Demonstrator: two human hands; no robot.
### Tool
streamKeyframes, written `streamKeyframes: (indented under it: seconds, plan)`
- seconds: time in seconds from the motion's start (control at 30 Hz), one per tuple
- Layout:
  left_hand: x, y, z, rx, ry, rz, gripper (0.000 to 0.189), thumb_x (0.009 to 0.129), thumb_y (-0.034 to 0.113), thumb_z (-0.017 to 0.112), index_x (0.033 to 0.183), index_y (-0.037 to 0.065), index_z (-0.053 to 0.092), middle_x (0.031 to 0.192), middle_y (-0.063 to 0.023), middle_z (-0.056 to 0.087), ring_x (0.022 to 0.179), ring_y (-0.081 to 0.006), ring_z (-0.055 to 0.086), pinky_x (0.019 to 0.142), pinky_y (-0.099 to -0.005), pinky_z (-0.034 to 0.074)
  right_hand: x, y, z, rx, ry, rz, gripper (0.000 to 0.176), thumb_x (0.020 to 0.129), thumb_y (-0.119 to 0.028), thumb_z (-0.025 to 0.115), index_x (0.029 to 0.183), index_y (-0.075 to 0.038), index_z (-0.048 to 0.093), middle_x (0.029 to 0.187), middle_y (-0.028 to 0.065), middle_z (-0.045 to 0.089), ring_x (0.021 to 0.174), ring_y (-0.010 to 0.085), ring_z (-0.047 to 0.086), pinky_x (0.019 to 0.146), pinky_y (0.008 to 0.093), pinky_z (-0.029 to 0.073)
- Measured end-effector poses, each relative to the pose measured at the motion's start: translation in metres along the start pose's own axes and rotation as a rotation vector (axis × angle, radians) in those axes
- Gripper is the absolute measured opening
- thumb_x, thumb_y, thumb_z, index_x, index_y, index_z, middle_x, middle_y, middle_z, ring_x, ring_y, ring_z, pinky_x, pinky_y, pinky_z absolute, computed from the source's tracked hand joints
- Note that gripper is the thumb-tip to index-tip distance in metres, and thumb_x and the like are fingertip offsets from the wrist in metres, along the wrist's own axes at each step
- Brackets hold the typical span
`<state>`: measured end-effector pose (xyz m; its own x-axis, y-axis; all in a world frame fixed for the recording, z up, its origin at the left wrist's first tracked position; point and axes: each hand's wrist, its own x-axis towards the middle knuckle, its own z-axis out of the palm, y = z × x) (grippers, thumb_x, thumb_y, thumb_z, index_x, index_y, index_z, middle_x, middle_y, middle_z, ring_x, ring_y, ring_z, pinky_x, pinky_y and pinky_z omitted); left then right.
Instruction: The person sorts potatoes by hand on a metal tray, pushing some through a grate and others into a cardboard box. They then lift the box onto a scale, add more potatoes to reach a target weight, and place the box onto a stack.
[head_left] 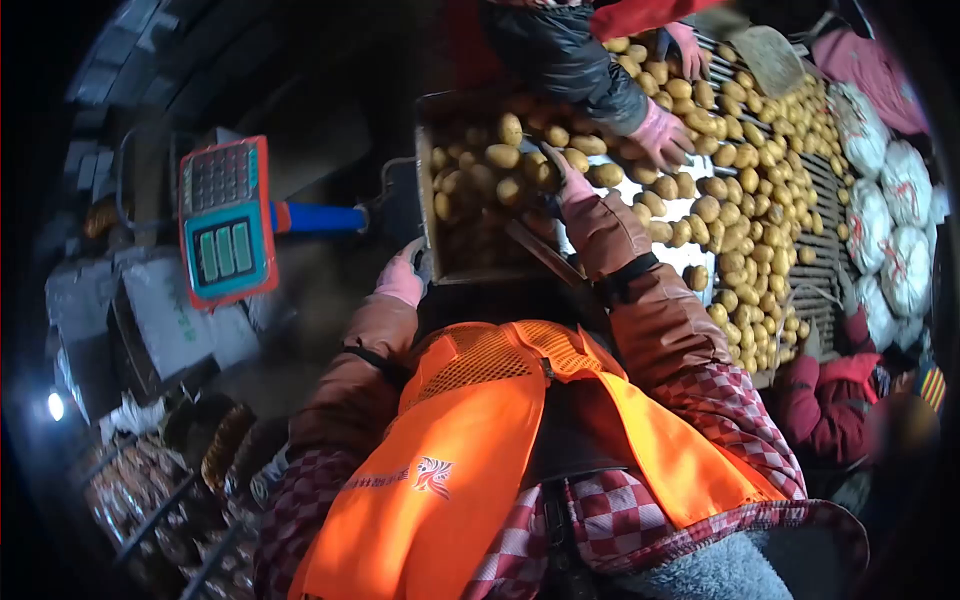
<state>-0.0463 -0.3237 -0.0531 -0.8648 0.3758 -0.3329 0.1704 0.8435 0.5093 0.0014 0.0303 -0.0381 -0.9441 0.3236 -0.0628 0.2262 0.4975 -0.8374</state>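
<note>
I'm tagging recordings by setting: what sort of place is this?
Probably a potato sorting or packing area: many potatoes lie spread across a slatted surface, bulging pale sacks sit beside it, and an apparent weighing-scale display stands opposite.

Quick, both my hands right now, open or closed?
Left hand: at the box's near-left corner; whether its grip is closed can't be told.
Right hand: by the potatoes; grip can't be told.
</note>
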Motion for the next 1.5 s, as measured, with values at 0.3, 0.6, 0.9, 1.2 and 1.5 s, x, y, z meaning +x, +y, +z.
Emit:
streamKeyframes:
  seconds: [0.3,0.6,0.9,1.2,1.5]
  plan:
    - [-0.063,-0.039,0.035,-0.142,0.28,-0.113,0.029,0.091,0.025,0.064,0.118,0.015,0.067,0.108,-0.0173,0.069,0.103,-0.0368,0.065,0.091,-0.0433,0.052,0.019,0.015,0.022,0.193,-0.23,-0.092,0.052,0.086,0.001,0.063,0.135,-0.012,0.054,0.125,0.0091,0.06,0.111,0.0205,0.06,0.091,0.0335,0.051]
    - [-0.066,-0.026,0.047,-0.17,0.296,-0.255,0.036,0.09,0.032,0.066,0.12,0.012,0.066,0.112,-0.0207,0.068,0.107,-0.0368,0.064,0.093,-0.043,0.051,-0.042,0.027,-0.058,-0.755,-0.101,-0.195,0.051,0.076,-0.012,0.063,0.126,-0.022,0.062,0.142,0.0157,0.049,0.135,0.0387,0.04,0.112,0.0463,0.036]
    - [0.051,0.022,0.047,0.305,0.0,-0.506,0.086,0.076,0.072,0.062,0.137,0.013,0.051,0.116,-0.0198,0.065,0.105,-0.0328,0.066,0.092,-0.0415,0.052,-0.112,0.052,-0.084,-0.735,0.278,-0.121,0.046,0.077,-0.018,0.07,0.122,-0.019,0.065,0.133,0.0151,0.057,0.12,0.0371,0.056,0.101,0.0458,0.047]
    - [0.105,-0.026,0.026,0.272,-0.146,-0.326,0.029,0.085,0.02,0.056,0.108,0.012,0.072,0.115,-0.016,0.068,0.109,-0.0314,0.064,0.094,-0.0413,0.051,-0.112,0.039,-0.07,-0.765,0.286,-0.023,0.047,0.081,-0.017,0.067,0.128,-0.018,0.061,0.136,0.0226,0.053,0.123,0.0428,0.052,0.105,0.0497,0.043]
    - [0.102,-0.051,-0.005,0.34,-0.221,-0.407,0.043,0.094,0.047,0.054,0.12,0.015,0.065,0.123,-0.0165,0.064,0.117,-0.0359,0.059,0.098,-0.0468,0.048,-0.111,0.051,-0.063,-0.819,0.355,-0.037,0.043,0.086,-0.019,0.064,0.129,-0.018,0.061,0.14,0.0164,0.051,0.128,0.0382,0.049,0.107,0.0472,0.04]
